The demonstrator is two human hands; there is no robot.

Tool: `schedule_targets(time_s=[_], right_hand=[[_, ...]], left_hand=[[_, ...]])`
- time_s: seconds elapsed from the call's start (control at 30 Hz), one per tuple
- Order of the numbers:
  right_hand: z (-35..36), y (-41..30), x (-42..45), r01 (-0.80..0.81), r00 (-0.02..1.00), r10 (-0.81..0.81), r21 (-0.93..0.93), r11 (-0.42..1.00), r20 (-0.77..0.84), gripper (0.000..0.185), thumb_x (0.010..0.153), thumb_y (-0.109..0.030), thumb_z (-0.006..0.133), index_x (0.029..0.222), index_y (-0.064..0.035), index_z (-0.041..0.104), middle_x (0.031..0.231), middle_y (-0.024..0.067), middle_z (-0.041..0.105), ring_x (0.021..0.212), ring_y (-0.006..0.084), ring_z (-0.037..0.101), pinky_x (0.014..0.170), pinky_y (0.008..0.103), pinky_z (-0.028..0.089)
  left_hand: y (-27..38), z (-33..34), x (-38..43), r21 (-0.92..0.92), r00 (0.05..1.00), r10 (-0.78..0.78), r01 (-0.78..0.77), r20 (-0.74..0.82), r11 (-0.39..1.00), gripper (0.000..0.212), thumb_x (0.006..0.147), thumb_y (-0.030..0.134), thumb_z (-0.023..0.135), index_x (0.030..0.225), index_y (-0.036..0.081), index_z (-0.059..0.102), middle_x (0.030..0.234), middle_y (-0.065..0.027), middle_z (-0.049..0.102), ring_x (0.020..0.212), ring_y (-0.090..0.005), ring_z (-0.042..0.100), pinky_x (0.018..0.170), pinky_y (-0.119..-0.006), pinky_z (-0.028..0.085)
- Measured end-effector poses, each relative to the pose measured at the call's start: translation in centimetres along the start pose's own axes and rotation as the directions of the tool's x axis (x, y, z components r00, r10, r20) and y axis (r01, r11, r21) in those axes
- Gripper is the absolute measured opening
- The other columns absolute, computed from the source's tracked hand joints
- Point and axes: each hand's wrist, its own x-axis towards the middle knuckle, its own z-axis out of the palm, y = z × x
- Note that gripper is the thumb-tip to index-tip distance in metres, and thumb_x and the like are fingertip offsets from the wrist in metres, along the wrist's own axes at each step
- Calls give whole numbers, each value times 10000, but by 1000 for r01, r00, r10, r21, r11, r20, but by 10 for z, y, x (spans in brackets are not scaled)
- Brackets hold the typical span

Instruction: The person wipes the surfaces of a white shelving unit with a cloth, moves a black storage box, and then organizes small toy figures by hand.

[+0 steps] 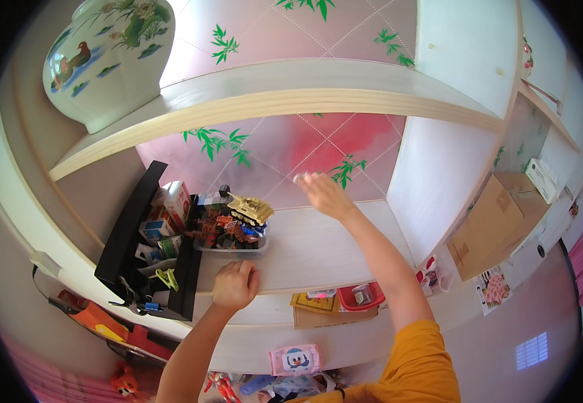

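My right hand [325,195] reaches toward the back panel above the middle shelf, with a small whitish thing, perhaps a cloth or tissue, at its fingertips. Near the shelf's front edge rests my left hand [236,285], its fingers curled, with nothing visible in it. Just behind my left hand is a clear plastic bin [231,248] of toy parts, with a tan toy tank [250,208] on top. To its left, a black box [183,297] holds small cartons, packets and a light green clip [167,278]. The white shelf board [316,247] shows between my hands.
A painted porcelain vase [110,65] stands on the upper shelf [281,101] at left. Below are a red basket [359,297], a yellow packet [314,303] and a pink wipes pack [296,359]. A cardboard box [493,221] sits at right, beyond the white upright panel [435,176].
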Motion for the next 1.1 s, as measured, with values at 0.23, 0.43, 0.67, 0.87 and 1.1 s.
schedule_targets(time_s=[0.23,0.43,0.67,0.87,1.1], right_hand=[[-36,33,-1,-845,-77,992,522,-117,97,203,879,-190,469,830,-3,530,603,141,478,596,240,490,562,380,388],[-11,11,-31,-176,974,183,-65,982,133,381,803,-71,507,1164,29,434,818,140,495,670,235,484,569,384,411],[-60,38,12,-967,-92,983,223,-126,160,297,912,-217,379,983,45,500,807,154,500,726,264,483,650,413,393],[-35,63,-20,-219,967,248,-302,928,59,275,884,-164,402,1047,48,465,804,143,493,716,264,489,627,377,404],[-41,67,3,-892,428,904,-155,425,17,378,774,-54,474,1130,66,430,1000,152,495,789,264,490,690,333,426]], left_hand=[[-3,-3,-1,21,1000,-11,11,-3,1000,102,729,135,572,737,70,494,643,-91,540,610,-289,535,557,-391,426],[0,2,1,21,1000,0,0,6,1000,100,733,142,566,747,71,498,650,-95,545,612,-291,536,556,-398,423],[-6,-1,-5,57,1000,-20,19,15,998,87,743,139,554,760,72,501,668,-95,549,620,-295,533,569,-400,421],[0,0,2,28,999,8,-10,38,1000,83,748,135,548,769,72,498,674,-96,546,629,-296,530,571,-402,417],[-1,1,-1,60,999,-23,21,34,998,81,750,136,545,751,73,495,670,-99,543,635,-298,528,576,-404,416]])
